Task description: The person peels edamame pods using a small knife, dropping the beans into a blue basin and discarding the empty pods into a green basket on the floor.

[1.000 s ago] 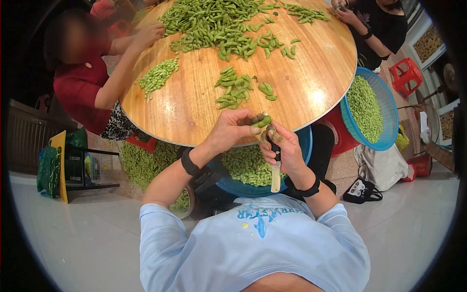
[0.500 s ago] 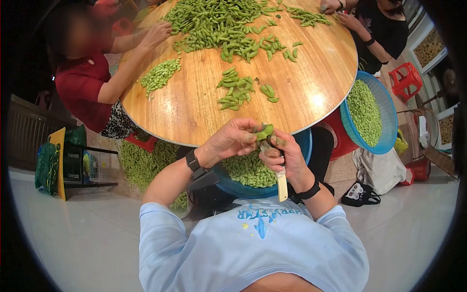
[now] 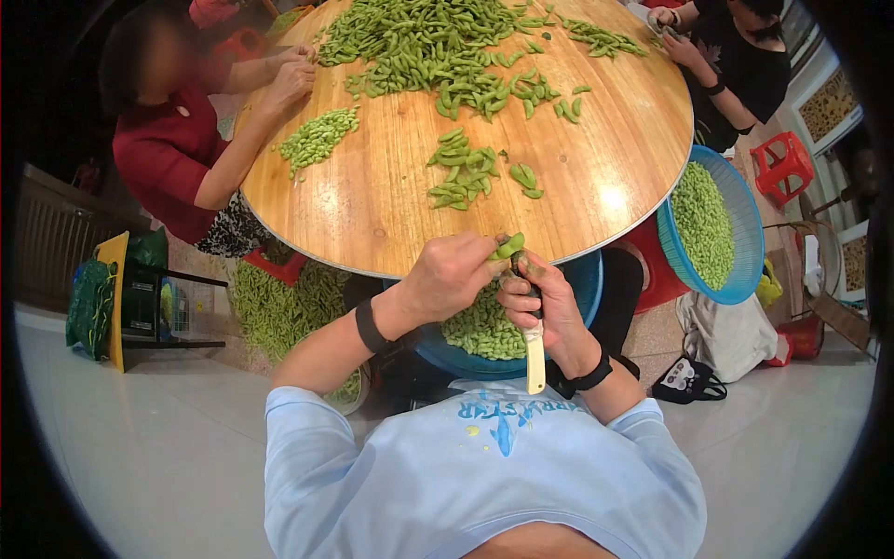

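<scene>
My left hand (image 3: pixel 454 272) is closed, pinching a green soybean pod (image 3: pixel 509 246) at its fingertips. Beside it, my right hand (image 3: pixel 548 300) grips a tool with a cream-coloured end (image 3: pixel 535 361) pointing down and a black middle part; its upper end is hidden by fingers. The right thumb and fingertips meet the pod too. Under both hands stands a blue basin (image 3: pixel 592 289) holding shelled green beans (image 3: pixel 482 328). Just beyond, a small group of pods (image 3: pixel 463 170) lies on the round wooden table (image 3: pixel 372 205).
A large pod heap (image 3: pixel 410 47) covers the table's far side. A person in red (image 3: pixel 172 158) sits left by shelled beans (image 3: pixel 318 140); another in black (image 3: pixel 745 70) sits right. A blue basket (image 3: pixel 745 238) of beans stands right, with a red stool (image 3: pixel 780 168) beyond. Pods (image 3: pixel 279 307) lie lower left.
My left hand has turned so its back faces up more, still at the pod. The tool hangs slightly more upright. The view has shifted a little. The far-right person's hands have moved closer together.
</scene>
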Demonstrator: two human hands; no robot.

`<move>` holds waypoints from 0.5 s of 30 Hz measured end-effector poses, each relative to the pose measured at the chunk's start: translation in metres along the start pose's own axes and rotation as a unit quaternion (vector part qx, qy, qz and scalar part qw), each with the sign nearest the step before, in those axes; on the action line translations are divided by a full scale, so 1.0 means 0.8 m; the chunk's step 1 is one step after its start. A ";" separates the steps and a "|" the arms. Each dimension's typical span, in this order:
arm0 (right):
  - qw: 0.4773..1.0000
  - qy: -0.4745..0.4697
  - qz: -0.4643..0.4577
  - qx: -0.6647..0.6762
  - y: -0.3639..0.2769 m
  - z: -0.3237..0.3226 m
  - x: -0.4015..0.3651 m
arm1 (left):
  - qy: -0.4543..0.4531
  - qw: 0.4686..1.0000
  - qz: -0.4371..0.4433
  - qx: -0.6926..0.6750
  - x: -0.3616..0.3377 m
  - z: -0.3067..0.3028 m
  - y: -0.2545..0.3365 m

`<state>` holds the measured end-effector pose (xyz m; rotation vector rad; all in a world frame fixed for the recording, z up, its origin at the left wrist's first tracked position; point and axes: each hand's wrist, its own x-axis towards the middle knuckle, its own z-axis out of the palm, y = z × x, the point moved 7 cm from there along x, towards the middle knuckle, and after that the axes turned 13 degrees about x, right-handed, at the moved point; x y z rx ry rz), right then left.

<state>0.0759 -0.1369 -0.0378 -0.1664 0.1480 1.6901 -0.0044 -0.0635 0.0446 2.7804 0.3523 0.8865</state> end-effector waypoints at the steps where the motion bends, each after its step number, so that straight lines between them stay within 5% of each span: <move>1: 1.000 -0.001 0.001 -0.001 0.003 0.003 0.001 | 0.010 0.994 -0.072 -0.085 0.000 0.001 -0.011; 3: 0.999 -0.009 -0.024 -0.037 0.003 0.013 0.001 | 0.021 0.975 -0.143 -0.169 -0.003 0.004 -0.019; 5: 0.996 0.005 -0.043 -0.077 -0.005 0.009 0.002 | -0.033 0.863 -0.330 -0.380 -0.022 0.034 -0.039; 6: 0.991 0.020 -0.061 -0.114 -0.010 0.005 0.002 | -0.030 0.863 -0.330 -0.381 -0.022 0.033 -0.043; 8: 0.982 0.035 -0.086 -0.165 -0.015 -0.003 0.000 | -0.115 0.667 -0.442 -0.588 -0.040 0.062 -0.043; 10: 0.968 0.047 -0.112 -0.218 -0.022 -0.011 0.002 | -0.118 0.718 -0.445 -0.522 -0.041 0.063 -0.043; 12: 0.896 0.062 -0.180 -0.400 -0.035 -0.013 0.000 | -0.123 0.763 -0.445 -0.453 -0.045 0.066 -0.040; 14: 0.828 0.066 -0.238 -0.504 -0.046 -0.005 -0.003 | -0.046 0.927 -0.254 -0.270 -0.027 0.043 -0.024; 15: 0.828 0.066 -0.237 -0.504 -0.045 -0.005 -0.003 | -0.046 0.927 -0.255 -0.270 -0.029 0.043 -0.025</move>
